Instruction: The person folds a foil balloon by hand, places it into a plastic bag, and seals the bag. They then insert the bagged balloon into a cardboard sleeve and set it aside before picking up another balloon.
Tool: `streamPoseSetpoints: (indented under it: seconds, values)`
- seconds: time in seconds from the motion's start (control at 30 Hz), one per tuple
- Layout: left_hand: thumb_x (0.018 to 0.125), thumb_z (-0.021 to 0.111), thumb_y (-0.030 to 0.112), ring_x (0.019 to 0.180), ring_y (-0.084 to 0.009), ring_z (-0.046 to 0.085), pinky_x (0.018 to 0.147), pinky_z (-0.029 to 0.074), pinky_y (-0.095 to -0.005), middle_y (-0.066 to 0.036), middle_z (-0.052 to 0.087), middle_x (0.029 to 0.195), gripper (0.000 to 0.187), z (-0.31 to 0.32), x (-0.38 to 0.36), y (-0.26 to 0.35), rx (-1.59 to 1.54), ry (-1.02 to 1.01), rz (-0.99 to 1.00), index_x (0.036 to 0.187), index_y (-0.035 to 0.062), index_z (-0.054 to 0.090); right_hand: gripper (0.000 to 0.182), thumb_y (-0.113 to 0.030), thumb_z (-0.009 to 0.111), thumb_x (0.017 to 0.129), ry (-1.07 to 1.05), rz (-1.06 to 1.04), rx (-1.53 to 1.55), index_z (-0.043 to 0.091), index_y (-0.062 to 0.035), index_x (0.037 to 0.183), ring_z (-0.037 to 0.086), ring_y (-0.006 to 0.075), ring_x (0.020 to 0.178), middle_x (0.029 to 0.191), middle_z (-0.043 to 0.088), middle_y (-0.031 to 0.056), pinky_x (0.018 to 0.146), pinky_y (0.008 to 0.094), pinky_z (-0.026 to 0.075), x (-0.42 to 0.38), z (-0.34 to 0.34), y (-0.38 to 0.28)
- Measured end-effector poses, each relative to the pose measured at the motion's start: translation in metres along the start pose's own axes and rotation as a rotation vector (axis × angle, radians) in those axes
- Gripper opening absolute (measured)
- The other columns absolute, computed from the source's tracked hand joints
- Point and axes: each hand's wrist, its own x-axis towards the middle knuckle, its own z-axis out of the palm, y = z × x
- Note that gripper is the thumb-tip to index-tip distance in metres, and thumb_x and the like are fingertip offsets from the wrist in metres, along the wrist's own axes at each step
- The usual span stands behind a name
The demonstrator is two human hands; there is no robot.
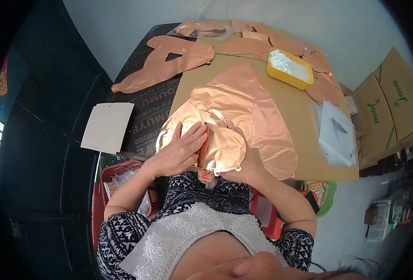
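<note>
A flat rose-gold foil balloon point(237, 100) lies before me, its near part folded over at the table's front edge. My left hand point(181, 149) rests on the foil with fingers stretched out, beside the fold. The thumb points away from the other fingers. On the other side, my right hand point(246, 161) grips the folded flap, its fingers partly hidden by the foil. A small patterned piece with a red spot point(206, 176) shows below the flap, against my lap; what it is I cannot make out.
An A-shaped foil balloon point(169, 60) lies at the back left. A yellow tray point(288, 83) holds white pieces. More foil balloons point(246, 46) line the back. White cards point(107, 126) sit left, a printed bag point(337, 133) right. Cardboard boxes point(386, 107) stand beyond; a red basket point(105, 175) is below.
</note>
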Motion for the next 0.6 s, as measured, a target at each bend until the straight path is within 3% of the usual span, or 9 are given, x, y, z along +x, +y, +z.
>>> streamPoseSetpoints:
  seconds: [0.1, 0.3, 0.4, 0.5, 0.6]
  values:
    - [0.087, 0.045, 0.012, 0.148, -0.0362, 0.016, 0.117, 0.001, -0.0602, -0.025, 0.025, 0.155, 0.062, 0.004, 0.003, 0.000, 0.041, -0.007, 0.015, 0.145, -0.0071, 0.033, 0.075, -0.057, 0.052, 0.087, 0.033, 0.009, -0.078, 0.039, -0.0117, 0.146, 0.022, 0.0398, 0.144, 0.154, 0.034, 0.0161, 0.120, 0.0430, 0.019, -0.001, 0.004, -0.001]
    - [0.090, 0.044, 0.016, 0.148, -0.0336, 0.018, 0.116, 0.002, -0.0620, -0.024, 0.027, 0.155, 0.059, 0.004, 0.008, 0.002, 0.066, -0.018, 0.035, 0.144, -0.0061, 0.035, 0.067, -0.054, 0.054, 0.087, -0.030, 0.165, 0.176, 0.047, -0.0135, 0.140, 0.036, 0.0287, 0.139, 0.144, 0.048, 0.0102, 0.120, 0.0402, 0.021, 0.001, -0.012, -0.010]
    - [0.092, 0.044, 0.019, 0.148, -0.0319, 0.020, 0.116, 0.003, -0.0626, -0.022, 0.029, 0.155, 0.058, 0.004, 0.009, 0.001, 0.095, -0.029, 0.045, 0.144, -0.0050, 0.036, 0.063, -0.052, 0.056, 0.087, -0.069, 0.126, 0.185, 0.050, -0.0129, 0.137, 0.040, 0.0298, 0.136, 0.139, 0.052, 0.0111, 0.119, 0.0392, 0.024, 0.004, -0.011, -0.010]
    - [0.093, 0.044, 0.021, 0.147, -0.0311, 0.022, 0.116, 0.004, -0.0627, -0.021, 0.031, 0.154, 0.058, 0.004, 0.009, 0.001, 0.152, -0.037, 0.051, 0.144, -0.0044, 0.036, 0.061, -0.049, 0.057, 0.087, -0.250, 0.152, 0.083, 0.052, -0.0114, 0.134, 0.041, 0.0311, 0.135, 0.137, 0.055, 0.0101, 0.119, 0.0394, 0.026, 0.008, -0.030, -0.019]
    - [0.093, 0.046, 0.022, 0.148, -0.0304, 0.021, 0.116, 0.003, -0.0607, -0.020, 0.029, 0.155, 0.061, 0.006, 0.008, 0.000, 0.199, -0.056, 0.049, 0.147, -0.0019, 0.032, 0.062, -0.041, 0.060, 0.087, -0.182, 0.079, 0.107, 0.047, -0.0087, 0.137, 0.042, 0.0324, 0.133, 0.137, 0.053, 0.0119, 0.119, 0.0408, 0.024, 0.004, -0.008, -0.005]
